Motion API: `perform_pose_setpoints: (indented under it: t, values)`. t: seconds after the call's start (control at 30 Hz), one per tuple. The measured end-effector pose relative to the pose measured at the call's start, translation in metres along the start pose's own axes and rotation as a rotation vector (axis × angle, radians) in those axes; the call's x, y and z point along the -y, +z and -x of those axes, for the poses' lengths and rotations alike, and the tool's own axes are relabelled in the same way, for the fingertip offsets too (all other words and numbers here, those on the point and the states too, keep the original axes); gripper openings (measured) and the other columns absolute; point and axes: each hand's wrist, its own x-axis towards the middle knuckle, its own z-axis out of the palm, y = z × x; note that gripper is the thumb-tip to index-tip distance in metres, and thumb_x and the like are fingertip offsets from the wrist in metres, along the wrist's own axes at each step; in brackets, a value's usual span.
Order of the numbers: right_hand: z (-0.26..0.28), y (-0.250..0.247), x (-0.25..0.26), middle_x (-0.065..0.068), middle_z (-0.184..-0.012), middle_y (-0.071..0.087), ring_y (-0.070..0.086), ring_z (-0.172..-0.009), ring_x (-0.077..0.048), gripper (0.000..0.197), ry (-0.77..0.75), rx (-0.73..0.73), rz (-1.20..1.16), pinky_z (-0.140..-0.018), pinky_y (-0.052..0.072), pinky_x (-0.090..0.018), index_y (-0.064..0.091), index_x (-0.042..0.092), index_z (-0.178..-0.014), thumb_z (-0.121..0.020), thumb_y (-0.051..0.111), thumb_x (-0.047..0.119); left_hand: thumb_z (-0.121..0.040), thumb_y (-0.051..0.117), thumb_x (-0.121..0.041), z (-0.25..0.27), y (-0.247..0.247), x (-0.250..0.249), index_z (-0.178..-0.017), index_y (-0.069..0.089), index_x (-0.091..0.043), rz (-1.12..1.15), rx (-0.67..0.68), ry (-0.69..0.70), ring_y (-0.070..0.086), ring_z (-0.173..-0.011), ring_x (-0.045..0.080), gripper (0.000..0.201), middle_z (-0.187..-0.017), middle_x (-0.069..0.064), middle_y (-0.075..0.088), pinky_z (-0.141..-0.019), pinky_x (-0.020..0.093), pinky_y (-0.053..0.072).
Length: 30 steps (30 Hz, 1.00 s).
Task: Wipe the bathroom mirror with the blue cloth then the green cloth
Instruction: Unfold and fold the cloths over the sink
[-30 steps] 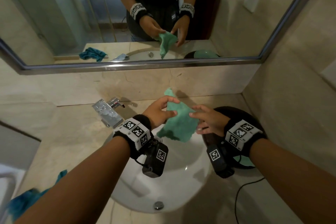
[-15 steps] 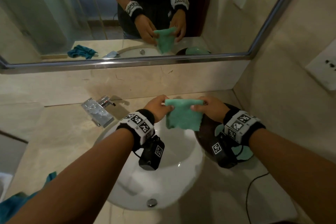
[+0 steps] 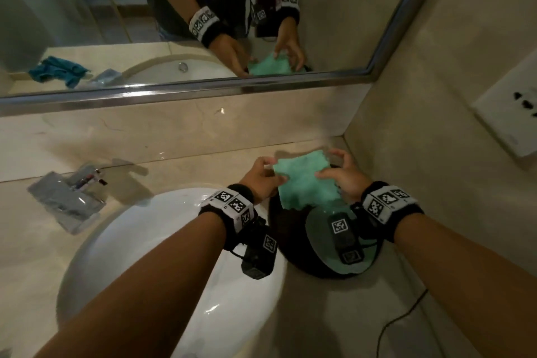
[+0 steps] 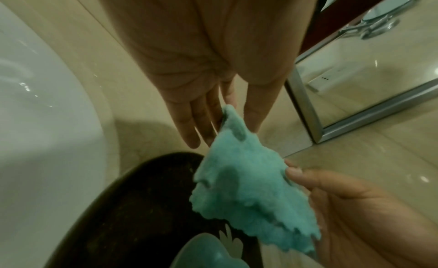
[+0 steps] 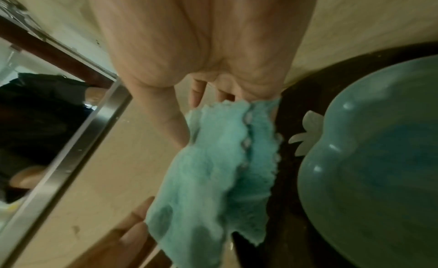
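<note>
The green cloth (image 3: 305,180) is stretched flat between my two hands, low over the back of a black tray. My left hand (image 3: 268,167) pinches its left corner between thumb and fingers, as the left wrist view shows on the cloth (image 4: 249,187). My right hand (image 3: 328,166) pinches the right edge, and the cloth (image 5: 213,169) hangs folded from it in the right wrist view. The mirror (image 3: 290,9) spans the wall above the counter. The blue cloth shows only as a reflection (image 3: 58,70) in the glass, crumpled on the counter at the left.
A black tray (image 3: 290,247) holding a pale green dish (image 3: 325,241) sits in the right corner under my hands. The white sink (image 3: 174,256) lies to its left, with a chrome faucet (image 3: 66,200) behind. A wall socket (image 3: 508,119) and a thin cable (image 3: 401,320) are on the right.
Both hands have carried the green cloth from over the sink to the right and down, over the black tray. It was hanging and now lies spread flatter between them.
</note>
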Motion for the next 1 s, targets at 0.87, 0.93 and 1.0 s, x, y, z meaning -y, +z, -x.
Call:
perform_pose_setpoints:
  t: [0.87,0.93,1.0]
  values:
    - [-0.040,-0.029,-0.015,-0.011,-0.120,0.058,0.056,-0.103,-0.028,0.035,-0.130,-0.014,0.865,-0.083,0.044,-0.028,0.055,0.012,-0.121,-0.086,0.059,0.013,-0.087,0.063,-0.015,-0.013,0.006,0.014,-0.142,0.031,-0.018,-0.749,-0.021,0.058,0.048,-0.122,0.032,0.064,-0.139,0.015,0.042,-0.098,0.035,0.043]
    - [-0.026,-0.011,0.006,-0.013,-0.121,0.057,0.058,-0.096,-0.028,0.035,-0.149,-0.037,0.910,-0.080,0.048,-0.031,0.054,0.014,-0.121,-0.086,0.060,0.015,-0.087,0.063,-0.019,0.006,-0.015,0.003,-0.143,0.031,-0.020,-0.851,-0.084,0.092,0.044,-0.125,0.030,0.064,-0.141,0.014,0.040,-0.097,0.031,0.038]
    - [-0.009,0.016,0.025,-0.012,-0.125,0.054,0.056,-0.100,-0.027,0.032,-0.189,-0.013,0.982,-0.085,0.047,-0.030,0.055,0.017,-0.118,-0.087,0.060,0.019,-0.088,0.062,-0.021,0.029,-0.040,-0.004,-0.142,0.033,-0.021,-0.908,-0.142,0.119,0.041,-0.128,0.029,0.061,-0.143,0.012,0.037,-0.100,0.031,0.036]
